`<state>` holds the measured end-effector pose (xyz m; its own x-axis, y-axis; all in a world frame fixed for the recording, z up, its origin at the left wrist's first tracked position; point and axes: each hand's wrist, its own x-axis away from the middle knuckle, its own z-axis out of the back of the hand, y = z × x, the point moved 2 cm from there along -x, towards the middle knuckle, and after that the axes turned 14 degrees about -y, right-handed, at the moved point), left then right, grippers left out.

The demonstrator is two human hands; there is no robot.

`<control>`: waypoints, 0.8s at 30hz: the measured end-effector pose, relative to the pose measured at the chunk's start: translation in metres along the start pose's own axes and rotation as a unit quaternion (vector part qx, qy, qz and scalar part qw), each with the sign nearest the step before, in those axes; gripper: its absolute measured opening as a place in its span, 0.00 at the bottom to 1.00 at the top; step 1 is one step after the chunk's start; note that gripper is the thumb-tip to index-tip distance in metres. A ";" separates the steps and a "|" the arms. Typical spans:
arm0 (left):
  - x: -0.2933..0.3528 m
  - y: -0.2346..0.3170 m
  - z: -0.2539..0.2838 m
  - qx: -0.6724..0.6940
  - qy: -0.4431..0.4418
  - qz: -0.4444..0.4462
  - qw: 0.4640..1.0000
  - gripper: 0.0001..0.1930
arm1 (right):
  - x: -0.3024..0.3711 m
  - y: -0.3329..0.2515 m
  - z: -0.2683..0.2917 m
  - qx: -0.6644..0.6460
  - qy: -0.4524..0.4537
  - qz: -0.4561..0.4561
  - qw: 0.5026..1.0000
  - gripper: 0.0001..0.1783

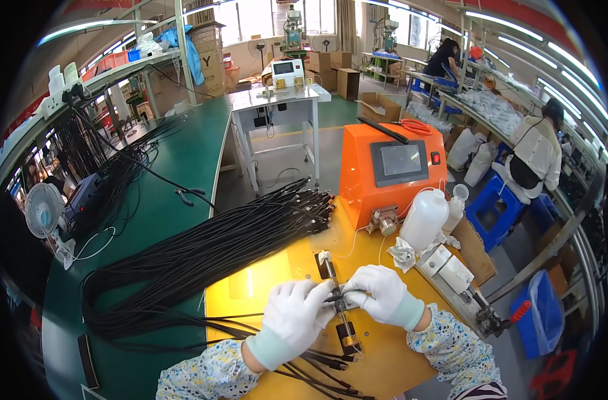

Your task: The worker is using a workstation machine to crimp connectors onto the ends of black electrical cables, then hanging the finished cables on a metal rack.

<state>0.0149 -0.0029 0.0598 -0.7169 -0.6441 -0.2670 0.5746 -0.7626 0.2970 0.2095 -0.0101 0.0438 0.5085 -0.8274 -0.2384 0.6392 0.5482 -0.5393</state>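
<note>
Both hands wear white gloves and come together over a small metal fixture on the yellow machine top. My left hand is closed, thumb and fingers pinching a black cable at the fixture. From the right, my right hand pinches the same dark piece between its fingertips; its exact end is hidden by the gloves. Several loose black cable ends lie below my left hand. A thick bundle of black cables curves across the left side, its metal-tipped connectors piled near the orange machine.
An orange machine with a screen stands behind the hands, pliers with red handles on top. White bottles and a red-handled lever clamp are at right. A green table holds a small fan. Two people sit farther right.
</note>
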 end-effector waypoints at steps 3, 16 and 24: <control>0.001 -0.016 -0.026 0.114 -0.054 0.029 0.992 0.13 | 0.000 0.000 -0.007 0.012 0.006 0.004 1.000 0.05; 0.001 -0.015 -0.038 0.209 -0.076 0.065 0.973 0.08 | 0.003 0.007 -0.016 -0.048 0.006 -0.022 0.999 0.05; 0.006 -0.015 -0.034 0.203 0.016 -0.002 0.979 0.08 | 0.001 -0.013 -0.018 0.148 -0.010 0.042 0.988 0.08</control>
<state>0.0159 0.0030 0.0223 -0.7015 -0.6483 -0.2960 0.3637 -0.6828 0.6337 0.1916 -0.0203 0.0363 0.5761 -0.7768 -0.2541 0.7338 0.6285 -0.2579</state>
